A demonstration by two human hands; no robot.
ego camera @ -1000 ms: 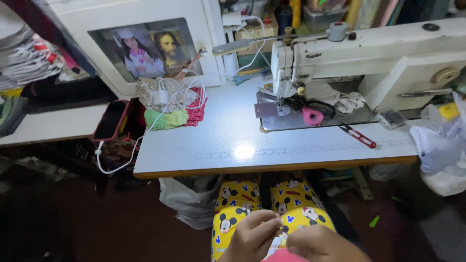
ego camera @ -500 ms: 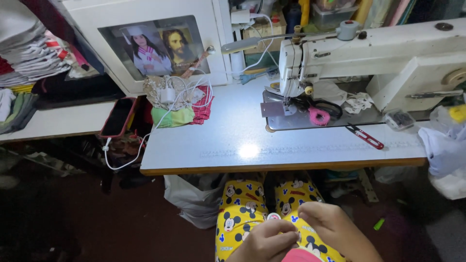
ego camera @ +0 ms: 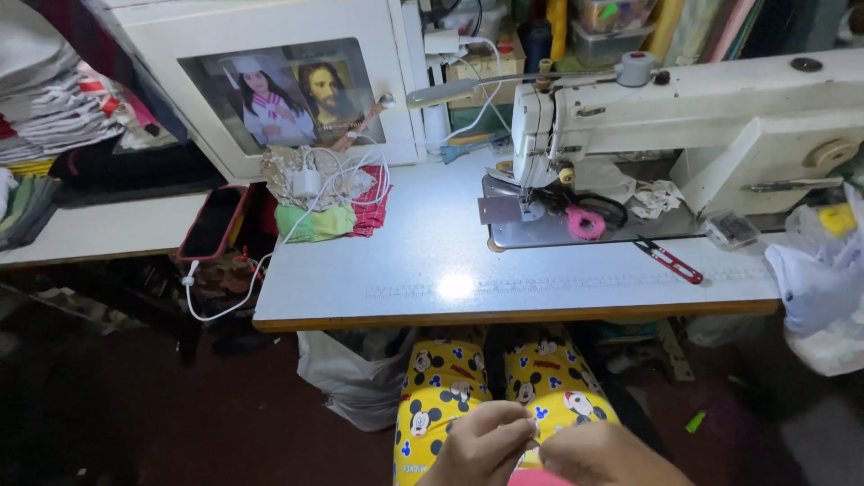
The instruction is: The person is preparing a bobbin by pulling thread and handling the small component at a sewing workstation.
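Observation:
Both hands meet low in my lap, over yellow patterned trousers (ego camera: 441, 382). My left hand (ego camera: 486, 445) pinches something very small between thumb and fingers. My right hand (ego camera: 603, 457) has its fingers closed against the left; a bit of pink cloth (ego camera: 531, 477) shows under them at the frame's bottom edge. What exactly each hand grips is too small to make out. The white sewing machine (ego camera: 702, 126) stands on the table ahead, well beyond both hands.
The white sewing table (ego camera: 432, 261) carries red thread snips (ego camera: 670, 261), a pink ring (ego camera: 585, 223), folded green and red cloth (ego camera: 333, 216) with a white charger cable. A white cabinet with pictures (ego camera: 288, 90) stands behind. A plastic bag (ego camera: 346, 373) hangs under the table.
My view has tilted down and shifted slightly left. The hands stay together in my lap, the right one moving closer to the left.

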